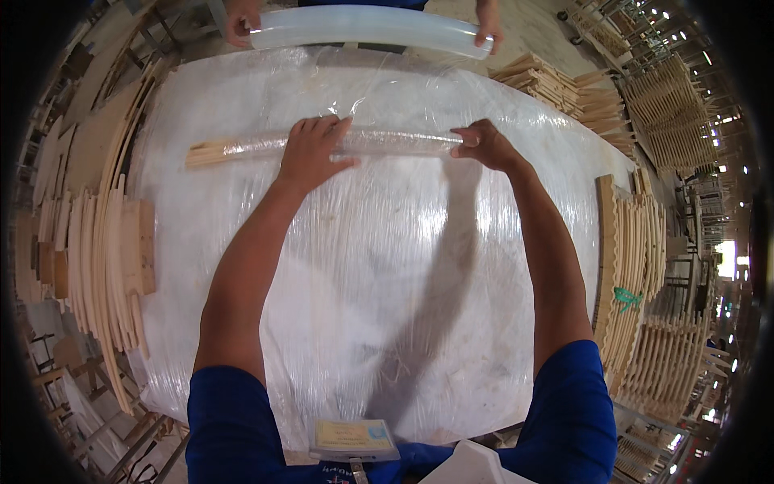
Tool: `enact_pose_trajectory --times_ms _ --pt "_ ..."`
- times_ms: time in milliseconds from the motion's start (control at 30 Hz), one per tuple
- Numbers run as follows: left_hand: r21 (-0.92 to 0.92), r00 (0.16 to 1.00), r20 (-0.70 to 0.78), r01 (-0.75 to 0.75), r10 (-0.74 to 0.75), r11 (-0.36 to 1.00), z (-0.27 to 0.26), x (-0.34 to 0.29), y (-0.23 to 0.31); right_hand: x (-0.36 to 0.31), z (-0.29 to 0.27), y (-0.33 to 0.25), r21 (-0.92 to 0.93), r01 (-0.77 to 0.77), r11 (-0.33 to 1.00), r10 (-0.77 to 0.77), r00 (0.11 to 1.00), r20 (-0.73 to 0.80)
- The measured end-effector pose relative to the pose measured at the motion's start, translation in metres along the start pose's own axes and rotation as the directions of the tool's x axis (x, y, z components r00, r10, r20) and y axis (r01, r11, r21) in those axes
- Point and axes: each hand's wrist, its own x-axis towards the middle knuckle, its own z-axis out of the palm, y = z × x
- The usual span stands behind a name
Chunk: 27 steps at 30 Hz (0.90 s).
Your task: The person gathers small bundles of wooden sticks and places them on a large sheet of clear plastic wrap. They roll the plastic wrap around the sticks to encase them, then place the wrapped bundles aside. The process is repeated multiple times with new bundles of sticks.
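Note:
A long bundle of pale wooden strips [206, 153], wrapped in clear stretch film [371, 142], lies crosswise on the far half of the film-covered table [355, 266]. My left hand [313, 152] straddles the bundle left of its middle, fingers over the far side and thumb along the near side. At the right end, my right hand [490, 147] grips the wrapped bundle between thumb and fingers. Bare wood shows at the left end; film hides most of the rest. Beyond the table, another person's two hands hold a thick roll of film [371, 26] by its ends.
Wooden strips [109, 266] are stacked along the left edge. More stacked wooden pieces [633, 266] stand at the right, with a green tie [626, 298] on them. Further piles [544, 85] lie at the far right. A badge [352, 436] hangs at my chest.

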Motion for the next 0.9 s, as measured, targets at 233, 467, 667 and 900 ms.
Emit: enact_pose_trajectory --times_ms 233,467,667,900 --pt "-0.121 0.980 0.192 0.071 -0.047 0.990 -0.007 0.021 -0.030 -0.018 0.060 -0.017 -0.144 0.258 0.955 -0.291 0.908 -0.300" --pt "0.098 0.995 -0.093 -0.024 0.033 0.995 -0.001 0.016 -0.020 -0.006 0.058 -0.007 -0.163 0.283 0.945 -0.324 0.872 -0.367" --pt "0.002 0.998 0.016 0.061 -0.061 0.998 -0.014 -0.020 0.000 -0.055 0.066 -0.013 -0.281 0.403 0.871 -0.483 0.809 -0.336" --pt "-0.067 0.997 0.026 0.078 -0.076 0.995 -0.040 -0.114 0.075 -0.179 0.077 -0.026 -0.224 0.354 0.908 -0.408 0.871 -0.273"
